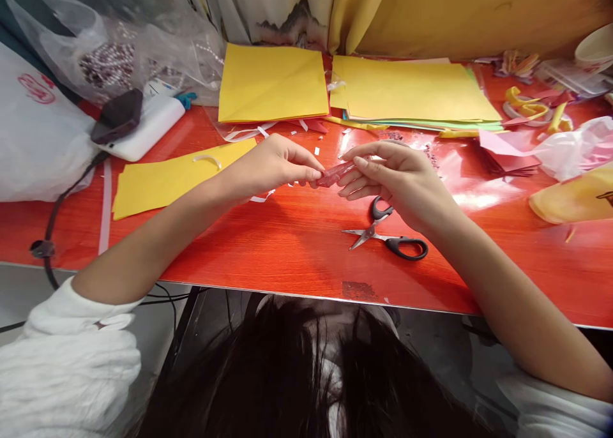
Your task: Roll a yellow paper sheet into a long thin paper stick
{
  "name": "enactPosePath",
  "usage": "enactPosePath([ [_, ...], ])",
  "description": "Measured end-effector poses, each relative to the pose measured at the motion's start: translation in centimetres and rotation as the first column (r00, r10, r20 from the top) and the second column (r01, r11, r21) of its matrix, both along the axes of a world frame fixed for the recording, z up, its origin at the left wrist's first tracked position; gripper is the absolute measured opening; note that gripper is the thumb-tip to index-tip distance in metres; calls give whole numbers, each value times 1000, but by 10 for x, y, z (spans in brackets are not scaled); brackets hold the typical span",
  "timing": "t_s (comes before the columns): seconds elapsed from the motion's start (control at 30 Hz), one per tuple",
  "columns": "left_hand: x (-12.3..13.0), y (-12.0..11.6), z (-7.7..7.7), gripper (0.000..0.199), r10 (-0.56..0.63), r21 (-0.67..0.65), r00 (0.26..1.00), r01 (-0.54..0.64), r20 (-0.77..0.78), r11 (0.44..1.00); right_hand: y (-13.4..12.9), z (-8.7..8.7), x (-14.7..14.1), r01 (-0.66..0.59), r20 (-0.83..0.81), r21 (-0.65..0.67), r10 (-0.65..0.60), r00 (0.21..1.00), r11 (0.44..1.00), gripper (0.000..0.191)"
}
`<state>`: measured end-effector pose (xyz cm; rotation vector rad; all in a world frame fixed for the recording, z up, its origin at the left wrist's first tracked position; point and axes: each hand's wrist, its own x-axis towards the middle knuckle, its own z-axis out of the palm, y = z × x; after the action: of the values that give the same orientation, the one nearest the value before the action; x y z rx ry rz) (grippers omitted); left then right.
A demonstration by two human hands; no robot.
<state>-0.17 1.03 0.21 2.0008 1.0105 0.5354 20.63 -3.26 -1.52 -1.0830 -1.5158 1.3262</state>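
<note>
Between my hands, above the red table (268, 253), is a small narrow pinkish-red piece (335, 173), shiny and partly see-through; its exact kind is unclear. My left hand (275, 163) is closed, pinching its left end with thumb and fingertips. At the other end, the thumb and index finger of my right hand (407, 179) grip it, the remaining fingers loosely bent beneath. Scissors (370, 232) with black handles lie spread on the table, just below my right hand. Yellow paper strips (158, 179) are stacked under and beside my left forearm.
Yellow sheets (272, 83) and another paper stack (412, 90) lie at the back. On the left are a phone (117, 115), a white box-shaped device (146, 128) and plastic bags (38, 125). Pink and dark red papers (507, 151) and a yellowish container (575, 192) sit right.
</note>
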Motion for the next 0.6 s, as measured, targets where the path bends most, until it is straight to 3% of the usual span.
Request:
enactPosePath([
  [0.13,-2,4,-4,17,45,-54,999,-45,-1,998,0,1,0,-81,-56,-66,78,995,994,27],
  [0.4,-4,6,-2,18,16,-6,1000,-16,-5,1000,1,0,-1,-260,-137,-218,234,963,941,44],
  [0.6,-7,4,3,23,-27,40,1000,27,-13,999,4,4,1,-250,-169,-206,218,961,946,43],
])
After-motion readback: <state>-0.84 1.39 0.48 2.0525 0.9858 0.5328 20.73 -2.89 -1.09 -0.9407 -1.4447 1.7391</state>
